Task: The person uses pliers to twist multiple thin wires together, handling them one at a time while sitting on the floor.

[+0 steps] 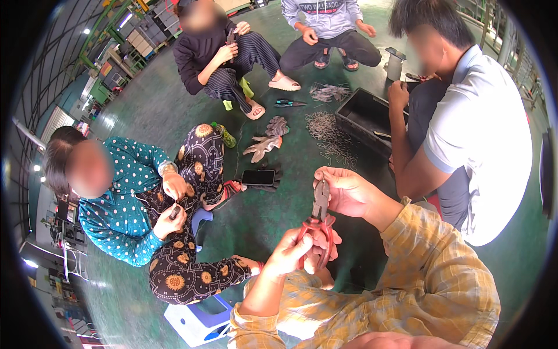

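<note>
Red-handled pliers [320, 203] point upward in front of me, with my left hand [289, 253] wrapped round their grips. At the tip of the jaws, the thumb and fingers of my right hand [349, 193] are pinched together. Whatever they hold there is too small to make out. Beyond my hands, a heap of small bent wire pieces [329, 138] lies on the green floor. Farther off is a bundle of straighter wire pieces [329, 92].
A black crate [367, 137] stands right of the heap, beside a person in a white shirt [482, 139]. Left of it lie grey work gloves [264, 146], a phone [258, 177] and teal-handled pliers [289, 103]. Other people sit or squat around, one in polka dots [125, 192] at left.
</note>
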{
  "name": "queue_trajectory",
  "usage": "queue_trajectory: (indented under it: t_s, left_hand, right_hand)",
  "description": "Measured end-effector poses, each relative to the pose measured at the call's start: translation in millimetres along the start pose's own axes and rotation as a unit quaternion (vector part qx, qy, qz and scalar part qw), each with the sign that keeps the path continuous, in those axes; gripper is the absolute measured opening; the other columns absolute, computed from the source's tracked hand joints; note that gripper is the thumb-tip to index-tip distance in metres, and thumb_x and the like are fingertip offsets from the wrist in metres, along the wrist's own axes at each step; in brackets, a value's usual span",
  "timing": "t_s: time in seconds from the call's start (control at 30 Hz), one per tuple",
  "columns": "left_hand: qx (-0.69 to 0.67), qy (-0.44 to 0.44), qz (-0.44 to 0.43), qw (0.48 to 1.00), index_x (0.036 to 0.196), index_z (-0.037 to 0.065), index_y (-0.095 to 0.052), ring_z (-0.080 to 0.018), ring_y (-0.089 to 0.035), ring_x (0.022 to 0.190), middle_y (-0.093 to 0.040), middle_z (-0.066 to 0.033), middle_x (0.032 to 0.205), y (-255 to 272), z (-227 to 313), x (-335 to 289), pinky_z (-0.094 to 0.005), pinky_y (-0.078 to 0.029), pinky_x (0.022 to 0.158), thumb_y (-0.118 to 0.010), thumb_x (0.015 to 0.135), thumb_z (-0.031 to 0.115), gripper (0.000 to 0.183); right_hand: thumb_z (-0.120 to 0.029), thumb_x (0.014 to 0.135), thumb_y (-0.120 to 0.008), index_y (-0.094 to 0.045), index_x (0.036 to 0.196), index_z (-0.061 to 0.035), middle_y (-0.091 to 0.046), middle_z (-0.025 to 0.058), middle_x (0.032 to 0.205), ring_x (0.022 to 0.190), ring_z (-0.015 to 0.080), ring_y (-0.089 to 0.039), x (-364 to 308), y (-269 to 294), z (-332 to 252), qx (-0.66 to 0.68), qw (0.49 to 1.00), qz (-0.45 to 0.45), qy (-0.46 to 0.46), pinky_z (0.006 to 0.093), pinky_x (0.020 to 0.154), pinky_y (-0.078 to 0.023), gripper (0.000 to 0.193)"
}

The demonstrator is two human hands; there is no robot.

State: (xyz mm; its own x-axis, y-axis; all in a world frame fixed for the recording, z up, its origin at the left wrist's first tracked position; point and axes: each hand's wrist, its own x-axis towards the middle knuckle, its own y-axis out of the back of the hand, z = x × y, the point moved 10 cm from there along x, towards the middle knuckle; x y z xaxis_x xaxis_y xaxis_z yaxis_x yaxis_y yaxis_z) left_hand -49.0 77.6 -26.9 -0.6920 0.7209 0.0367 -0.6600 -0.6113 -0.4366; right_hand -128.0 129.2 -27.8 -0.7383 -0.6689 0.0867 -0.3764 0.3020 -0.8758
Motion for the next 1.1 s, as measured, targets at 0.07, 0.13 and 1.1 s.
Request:
queue_trajectory:
  t_s: [0.07,0.13,1.1]
  left_hand:
    - [0.001,-0.007,-0.004,1.000,0.087,-0.009,-0.054,-0.0326,-0.060,0.085,-0.053,-0.0263,0.103,1.1,-0.6,-0.9,-0.0396,-0.051,0.068,-0.045,0.089,0.046,0.056]
    - [0.001,-0.005,-0.003,1.000,0.086,-0.009,-0.053,-0.0324,-0.060,0.085,-0.053,-0.0263,0.103,0.9,-0.1,-1.0,-0.0396,-0.051,0.068,-0.046,0.089,0.047,0.057]
    - [-0.030,-0.007,0.001,1.000,0.085,-0.009,-0.053,-0.0335,-0.059,0.084,-0.052,-0.0276,0.102,0.7,1.1,-0.9,-0.0405,-0.051,0.069,-0.047,0.089,0.043,0.052]
  right_hand:
    - [-0.020,0.088,-0.056,-0.057,0.094,-0.0088,-0.061,0.0011,0.087,0.070,0.0102,-0.054,0.5,1.3,1.5,0.003,1.000,0.004,0.001,0.0281,0.068,-0.044,0.013]
    - [-0.020,0.088,-0.056,-0.056,0.094,-0.0088,-0.061,0.0015,0.088,0.070,0.0104,-0.055,0.8,3.0,3.2,0.006,1.000,0.001,0.000,0.0284,0.069,-0.045,0.013]
    - [-0.019,0.089,-0.054,-0.058,0.097,-0.0076,-0.060,-0.0005,0.078,0.065,0.0101,-0.055,1.7,1.4,5.5,0.019,1.000,0.016,0.008,0.0256,0.062,-0.045,0.014]
